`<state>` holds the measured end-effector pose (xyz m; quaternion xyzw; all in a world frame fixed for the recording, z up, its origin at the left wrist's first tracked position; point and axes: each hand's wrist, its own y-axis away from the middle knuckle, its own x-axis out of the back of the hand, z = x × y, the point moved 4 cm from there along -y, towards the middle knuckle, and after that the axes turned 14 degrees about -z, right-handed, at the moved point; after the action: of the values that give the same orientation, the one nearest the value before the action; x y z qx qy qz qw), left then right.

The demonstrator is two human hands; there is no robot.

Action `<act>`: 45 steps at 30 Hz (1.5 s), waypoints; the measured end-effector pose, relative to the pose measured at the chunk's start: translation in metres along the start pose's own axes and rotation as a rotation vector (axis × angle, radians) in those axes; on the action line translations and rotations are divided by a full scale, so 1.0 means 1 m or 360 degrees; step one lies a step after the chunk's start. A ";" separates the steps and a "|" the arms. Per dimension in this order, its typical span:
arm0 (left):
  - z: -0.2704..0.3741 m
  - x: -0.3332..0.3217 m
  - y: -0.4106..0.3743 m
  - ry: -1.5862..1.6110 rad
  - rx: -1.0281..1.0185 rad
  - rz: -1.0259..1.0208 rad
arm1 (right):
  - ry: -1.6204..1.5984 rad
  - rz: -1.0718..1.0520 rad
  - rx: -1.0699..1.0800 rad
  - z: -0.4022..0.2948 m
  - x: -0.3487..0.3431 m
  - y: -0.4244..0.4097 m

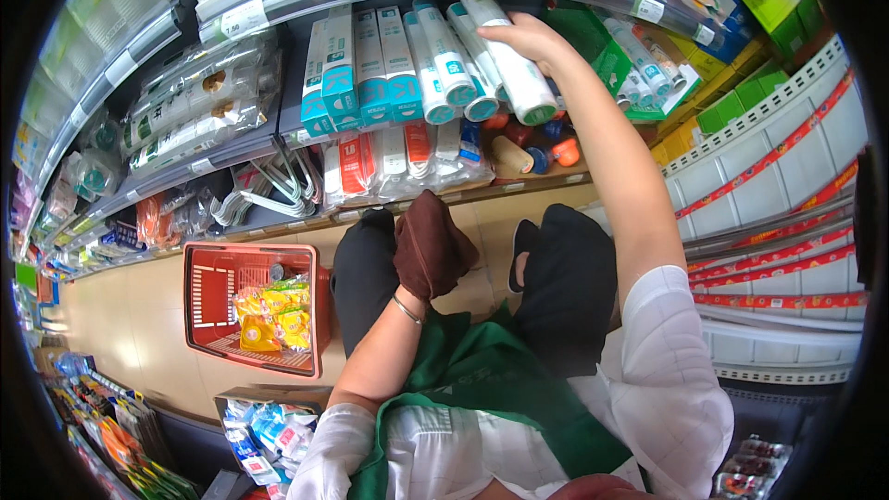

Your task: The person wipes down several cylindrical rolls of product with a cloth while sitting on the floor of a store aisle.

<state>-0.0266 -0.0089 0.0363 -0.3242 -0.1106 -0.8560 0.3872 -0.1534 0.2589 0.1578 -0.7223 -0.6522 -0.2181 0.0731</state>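
Note:
My right hand [533, 40] grips a white plastic-wrapped roll [519, 73] with a green-and-white end, tilted at the front of the shelf. Left of it lie several similar rolls with teal ends [448, 62], and beyond them stand slim white-and-teal boxes [371, 69]. A brown cloth [432, 250] is bunched over my left hand [412, 300], hiding the fingers. That hand is above the floor between my knees, apart from the shelf.
A red shopping basket [316, 319] with yellow packets [274, 316] stands on the floor at left. Hangers [278, 191] stick out from the lower shelf. A green display box [615, 59] holds more rolls at right. White wire shelving [771, 173] borders my right side.

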 end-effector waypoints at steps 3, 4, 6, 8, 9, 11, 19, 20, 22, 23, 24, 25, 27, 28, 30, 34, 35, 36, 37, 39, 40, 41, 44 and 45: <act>0.007 -0.004 0.000 -0.0034 -0.0197 0.0118 | 0.0536 0.0285 0.0219 -0.013 0.002 -0.025; 0.013 -0.004 -0.001 -0.0057 -0.0333 0.0208 | 0.0611 0.0323 0.0193 -0.014 0.003 -0.029; 0.018 -0.003 -0.005 -0.0068 -0.0159 0.0072 | 0.0781 0.0417 0.0174 -0.009 0.005 -0.035; 0.027 -0.001 -0.005 0.0042 0.0106 -0.0033 | 0.0866 0.0369 0.0338 -0.001 0.002 -0.026; 0.029 -0.002 -0.005 0.0006 -0.0041 -0.0035 | 0.0901 0.0313 0.0408 0.003 -0.004 -0.013; 0.030 -0.007 -0.004 -0.0055 -0.0302 -0.0020 | 0.0781 0.0320 0.0668 0.006 -0.006 0.032; 0.038 -0.036 -0.008 0.0094 -0.0626 -0.0343 | 0.0888 0.1615 0.0433 0.115 0.158 0.165; 0.038 -0.040 -0.009 0.0108 -0.0611 -0.0391 | 0.1013 0.1731 0.0206 0.132 0.189 0.168; 0.042 -0.048 -0.013 0.0131 -0.0612 -0.0479 | 0.1070 0.1900 -0.0115 0.173 0.247 0.174; 0.044 -0.052 -0.016 0.0136 -0.0608 -0.0517 | 0.1027 0.1943 -0.0230 0.185 0.262 0.173; 0.044 -0.055 -0.017 0.0141 -0.0596 -0.0541 | 0.1036 0.1923 -0.0123 0.187 0.264 0.170; 0.044 -0.057 -0.018 0.0145 -0.0579 -0.0557 | 0.1038 0.1894 -0.0016 0.181 0.259 0.167; 0.042 -0.059 -0.018 0.0138 -0.0542 -0.0584 | 0.0812 0.1594 -0.0178 0.171 0.233 0.152; 0.040 -0.059 -0.018 0.0134 -0.0516 -0.0584 | 0.0832 0.1412 -0.0395 0.161 0.211 0.146; 0.037 -0.060 -0.018 0.0140 -0.0480 -0.0589 | 0.0908 0.1075 -0.0589 0.148 0.170 0.138; 0.039 -0.065 -0.023 0.0163 -0.0480 -0.0615 | 0.0975 0.1084 -0.0612 0.170 0.145 0.120; 0.039 -0.067 -0.022 0.0165 -0.0477 -0.0616 | 0.0876 0.1157 -0.0541 0.173 0.144 0.122; 0.039 -0.068 -0.023 0.0177 -0.0472 -0.0618 | 0.0787 0.1232 -0.0464 0.175 0.146 0.123; 0.039 -0.069 -0.023 0.0185 -0.0474 -0.0622 | 0.0697 0.1308 -0.0388 0.176 0.148 0.125; 0.043 -0.072 -0.026 0.0214 -0.0499 -0.0652 | 0.0099 0.1472 -0.0190 0.210 0.169 0.136; 0.038 -0.071 -0.022 0.0230 -0.0467 -0.0639 | -0.0426 0.1296 -0.0081 0.196 0.153 0.148; 0.034 -0.070 -0.018 0.0243 -0.0436 -0.0620 | -0.0944 0.1099 0.0018 0.180 0.130 0.165; 0.030 -0.075 -0.017 0.0388 -0.0432 -0.0645 | -0.1311 0.1147 0.0309 0.181 0.094 0.232; 0.026 -0.076 -0.013 0.0465 -0.0407 -0.0650 | -0.1255 0.1081 0.0399 0.187 0.076 0.251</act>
<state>0.0138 0.0562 0.0082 -0.2148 -0.0077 -0.9609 0.1745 0.1365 0.3659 0.0671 -0.9056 -0.3807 0.1854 -0.0253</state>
